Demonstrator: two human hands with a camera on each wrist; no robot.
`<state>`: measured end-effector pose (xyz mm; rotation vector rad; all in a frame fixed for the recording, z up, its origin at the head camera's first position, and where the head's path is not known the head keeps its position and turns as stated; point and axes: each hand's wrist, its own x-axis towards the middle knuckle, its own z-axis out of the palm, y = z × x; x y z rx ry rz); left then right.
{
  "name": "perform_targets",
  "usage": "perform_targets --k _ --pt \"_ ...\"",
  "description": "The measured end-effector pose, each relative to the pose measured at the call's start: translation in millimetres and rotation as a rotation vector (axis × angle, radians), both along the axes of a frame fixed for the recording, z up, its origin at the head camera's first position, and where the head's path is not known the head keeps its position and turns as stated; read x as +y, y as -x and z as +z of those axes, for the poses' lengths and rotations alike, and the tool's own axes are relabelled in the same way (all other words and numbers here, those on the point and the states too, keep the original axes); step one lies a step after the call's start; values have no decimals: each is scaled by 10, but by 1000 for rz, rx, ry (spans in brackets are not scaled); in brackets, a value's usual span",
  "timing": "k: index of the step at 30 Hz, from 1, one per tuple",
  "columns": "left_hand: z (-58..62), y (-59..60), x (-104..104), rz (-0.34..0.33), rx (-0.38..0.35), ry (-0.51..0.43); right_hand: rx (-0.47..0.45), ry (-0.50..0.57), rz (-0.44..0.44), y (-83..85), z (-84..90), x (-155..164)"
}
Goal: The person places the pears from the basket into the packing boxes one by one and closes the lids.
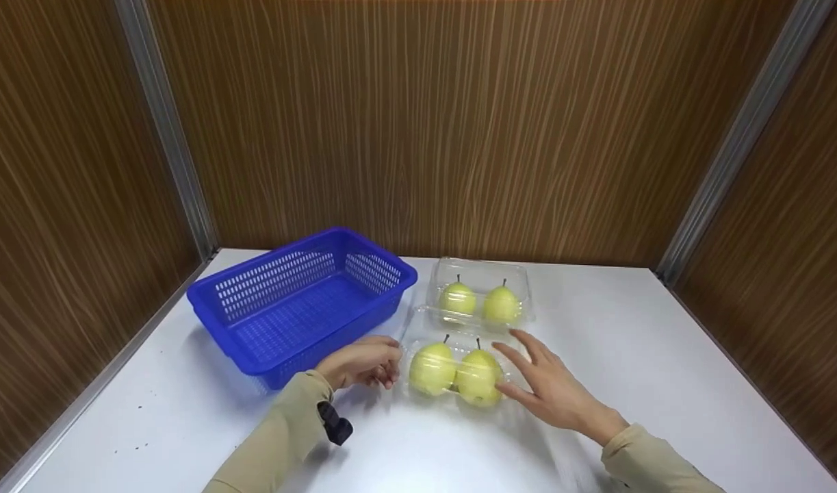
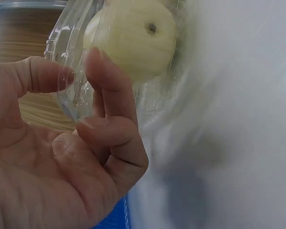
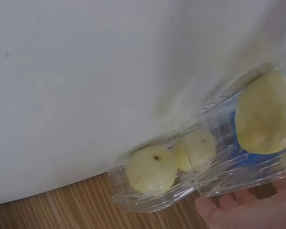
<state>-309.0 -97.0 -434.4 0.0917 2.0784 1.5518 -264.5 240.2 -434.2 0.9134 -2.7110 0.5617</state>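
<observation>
The near clear pear box (image 1: 456, 370) sits on the white table (image 1: 664, 370) between both hands. The left hand (image 1: 363, 363) is at its nine o'clock edge, fingers curled and pinching the plastic rim. The right hand (image 1: 551, 390) lies at its three to four o'clock, fingers spread and relaxed, just beside the box wall. The box's long axis runs from nine to three; its two pears stand stems toward twelve. A second pear box (image 1: 480, 296) lies just beyond, at twelve. A blue basket (image 1: 302, 301) stands at ten o'clock. Wood-grain walls (image 1: 418, 123) enclose the table.
</observation>
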Motion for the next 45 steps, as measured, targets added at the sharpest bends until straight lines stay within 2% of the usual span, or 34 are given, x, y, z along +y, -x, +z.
perform_targets --k 4,7,10,12,14,17,22,27,37,45 --pt "-40 -9 -9 -13 -14 -43 -228 95 -143 -1 41 47" --pt "-50 -15 -27 -33 -24 -88 -491 197 -191 0 82 78" --pt "-37 -26 -42 -58 -40 -126 -781 340 -178 4 114 108" --pt "-28 -30 -53 -68 -55 -142 -943 435 -165 4 135 124" --pt "-21 -34 -61 -72 -72 -155 -1052 518 -138 6 150 133" --pt "-23 -36 -62 -79 -95 -179 -1161 613 -102 9 167 142" --pt "-17 -43 -44 -108 -125 -205 -1249 692 -57 23 162 153" --pt "0 -51 -25 -104 -140 -209 -1242 700 -65 19 150 160" --pt "-6 -68 26 -47 -150 -197 -1237 736 -88 -3 128 169" --pt "-2 -99 5 -24 -101 -131 -1232 755 -133 1 117 174"
